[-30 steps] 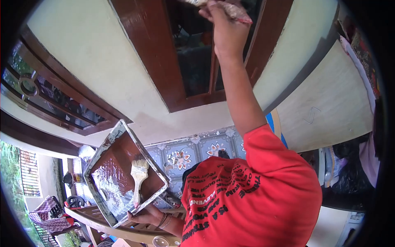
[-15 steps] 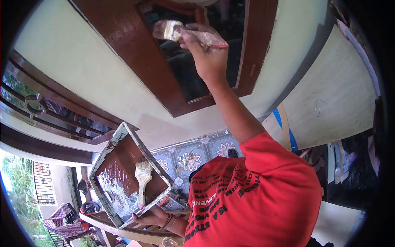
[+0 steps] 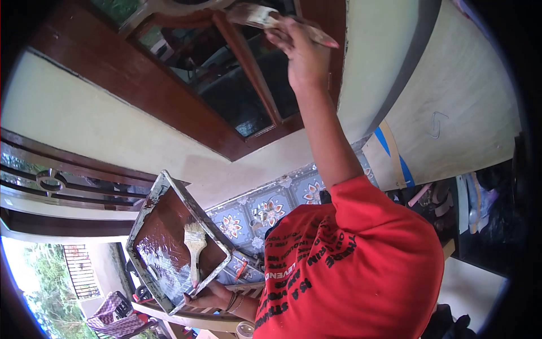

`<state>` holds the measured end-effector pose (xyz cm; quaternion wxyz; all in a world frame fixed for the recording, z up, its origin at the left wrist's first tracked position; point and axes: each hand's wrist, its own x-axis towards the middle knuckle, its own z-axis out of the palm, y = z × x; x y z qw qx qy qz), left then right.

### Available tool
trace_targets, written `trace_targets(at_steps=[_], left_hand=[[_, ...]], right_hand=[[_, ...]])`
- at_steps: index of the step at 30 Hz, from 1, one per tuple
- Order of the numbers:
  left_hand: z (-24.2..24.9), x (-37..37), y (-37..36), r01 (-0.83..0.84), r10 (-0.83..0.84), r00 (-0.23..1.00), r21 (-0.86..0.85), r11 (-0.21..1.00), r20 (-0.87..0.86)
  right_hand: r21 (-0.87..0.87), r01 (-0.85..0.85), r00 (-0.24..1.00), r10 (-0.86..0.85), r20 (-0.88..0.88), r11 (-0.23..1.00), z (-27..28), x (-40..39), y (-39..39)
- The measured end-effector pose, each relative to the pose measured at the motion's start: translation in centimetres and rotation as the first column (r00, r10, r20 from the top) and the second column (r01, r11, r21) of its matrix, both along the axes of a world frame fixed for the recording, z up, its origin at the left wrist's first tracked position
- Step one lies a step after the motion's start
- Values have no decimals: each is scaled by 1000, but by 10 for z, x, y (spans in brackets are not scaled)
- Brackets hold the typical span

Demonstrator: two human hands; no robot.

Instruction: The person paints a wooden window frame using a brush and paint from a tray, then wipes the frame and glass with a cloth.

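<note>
My right hand (image 3: 307, 62) is raised high in front of a brown wooden door (image 3: 192, 116) and closed round the handle of a paint-smeared paintbrush (image 3: 265, 18). The bristles overlap the upper part of the door in this view and are slightly blurred. Low on the left, my left hand (image 3: 210, 296) grips the near corner of a shallow paint tray (image 3: 210, 223) with paint-crusted edges. Brown paint coats its inside, with a shiny, pale-streaked patch. A second paintbrush (image 3: 195, 240) with pale bristles lies in the tray, its handle end by my left thumb.
Dark glass panes (image 3: 226, 93) are set in the door, beside cream walls (image 3: 107, 107). Patterned floor tiles (image 3: 271, 210) lie below. A barred window (image 3: 51, 181) is on the left, a pale board (image 3: 451, 113) on the right. A checked cloth (image 3: 116, 313) hangs at the lower left.
My right hand with the paintbrush has moved up and to the right in view. The door has shifted left as the view turned. My left hand still holds the tray.
</note>
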<state>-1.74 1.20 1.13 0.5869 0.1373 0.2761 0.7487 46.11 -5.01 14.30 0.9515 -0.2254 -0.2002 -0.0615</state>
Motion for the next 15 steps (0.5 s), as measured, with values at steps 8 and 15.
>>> trace_targets(at_steps=[8,15], left_hand=[[2,-1,-1,61,-62,995,16,998,72],[6,3,-7,122,-126,990,73,990,60]], right_hand=[[-247,-127,988,145,55,961,20,-3,-8],[-212,-160,976,187,111,964,35,-20,15]])
